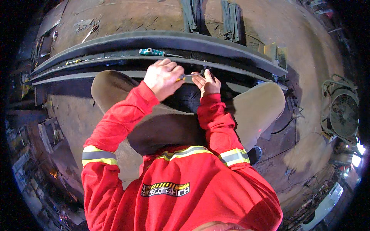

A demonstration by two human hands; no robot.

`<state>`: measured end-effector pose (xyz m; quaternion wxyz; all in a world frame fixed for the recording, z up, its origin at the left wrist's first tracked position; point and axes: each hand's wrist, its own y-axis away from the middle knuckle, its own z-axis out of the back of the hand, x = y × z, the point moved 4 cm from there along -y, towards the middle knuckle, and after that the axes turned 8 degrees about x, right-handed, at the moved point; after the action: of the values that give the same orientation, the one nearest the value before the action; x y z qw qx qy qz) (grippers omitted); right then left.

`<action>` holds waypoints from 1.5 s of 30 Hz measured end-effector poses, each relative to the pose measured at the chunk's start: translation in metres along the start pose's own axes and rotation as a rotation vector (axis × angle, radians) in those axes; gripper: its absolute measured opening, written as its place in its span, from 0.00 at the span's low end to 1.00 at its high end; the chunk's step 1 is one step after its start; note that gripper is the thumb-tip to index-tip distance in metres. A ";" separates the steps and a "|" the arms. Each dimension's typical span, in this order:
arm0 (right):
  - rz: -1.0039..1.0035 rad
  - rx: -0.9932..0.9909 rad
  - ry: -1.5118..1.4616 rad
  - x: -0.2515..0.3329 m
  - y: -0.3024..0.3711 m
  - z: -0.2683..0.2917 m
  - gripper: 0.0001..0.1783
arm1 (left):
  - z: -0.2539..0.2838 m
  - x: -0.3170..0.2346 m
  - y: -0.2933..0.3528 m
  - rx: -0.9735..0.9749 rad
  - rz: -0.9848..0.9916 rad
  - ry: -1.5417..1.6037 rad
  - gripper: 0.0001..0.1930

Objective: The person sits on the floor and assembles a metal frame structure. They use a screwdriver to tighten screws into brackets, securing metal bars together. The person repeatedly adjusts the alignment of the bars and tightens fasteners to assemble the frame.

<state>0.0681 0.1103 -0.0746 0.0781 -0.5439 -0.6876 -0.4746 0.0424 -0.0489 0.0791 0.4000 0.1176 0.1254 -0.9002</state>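
Note:
My left hand (163,78) is closed around a screwdriver (180,79) whose yellow-tipped handle shows below the fist. Its thin shaft points right, toward my right hand (208,83). Between the thumb and fingers of that hand is a small dark part (202,72), pinched where the shaft's end meets it; its exact kind is too small to make out. Both hands are over the near side of a long dark metal beam (154,39) lying across in front of my knees. A second screwdriver with a teal and white handle (151,52) rests on the beam, just beyond my left hand.
On the beam's left lies a small yellow-handled tool (74,62). Bundles of dark metal strips (231,23) lie on the floor beyond. A large fan (344,111) stands at right, and a metal frame (51,134) sits at left. A cable (285,127) runs beside my right knee.

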 end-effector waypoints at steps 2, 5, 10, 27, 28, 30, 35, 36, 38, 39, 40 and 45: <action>-0.015 0.012 -0.086 -0.003 -0.002 0.001 0.14 | 0.006 -0.019 -0.007 -0.036 0.070 0.040 0.10; -0.011 0.026 -0.208 -0.010 -0.007 0.003 0.12 | 0.009 -0.017 -0.008 -0.314 0.138 0.318 0.10; 0.014 -0.012 -0.354 -0.019 -0.008 -0.002 0.09 | -0.011 -0.015 0.008 -0.425 0.390 0.746 0.04; -0.175 0.078 -0.641 -0.021 0.005 -0.018 0.09 | -0.123 -0.145 -0.161 0.095 -0.174 0.205 0.11; -0.140 0.058 -0.583 -0.027 0.002 -0.014 0.08 | -0.124 -0.144 -0.163 0.094 -0.172 0.208 0.11; -0.074 0.021 -0.462 -0.036 -0.003 -0.009 0.07 | -0.126 -0.143 -0.165 0.087 -0.165 0.213 0.12; -0.060 0.147 -0.366 -0.045 -0.014 0.001 0.10 | -0.121 -0.137 -0.156 0.091 -0.113 0.311 0.15; -0.059 0.180 -0.347 -0.044 -0.014 0.003 0.08 | -0.119 -0.132 -0.148 0.117 -0.102 0.339 0.17; -0.044 0.206 -0.330 -0.044 -0.014 0.004 0.08 | -0.115 -0.122 -0.131 0.204 -0.063 0.376 0.21; -0.034 0.221 -0.317 -0.042 -0.015 0.005 0.08 | -0.109 -0.123 -0.130 0.172 -0.077 0.407 0.21; -0.030 0.219 -0.333 -0.043 -0.015 0.005 0.07 | -0.103 -0.125 -0.128 0.139 -0.089 0.437 0.22; -0.076 0.100 -0.221 -0.017 0.009 -0.014 0.07 | -0.035 -0.113 -0.119 -0.063 -0.195 0.750 0.13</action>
<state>0.0762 0.0884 -0.0724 0.0110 -0.5616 -0.7351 -0.3795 0.0307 0.1181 0.0970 0.2423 0.4138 0.3010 -0.8243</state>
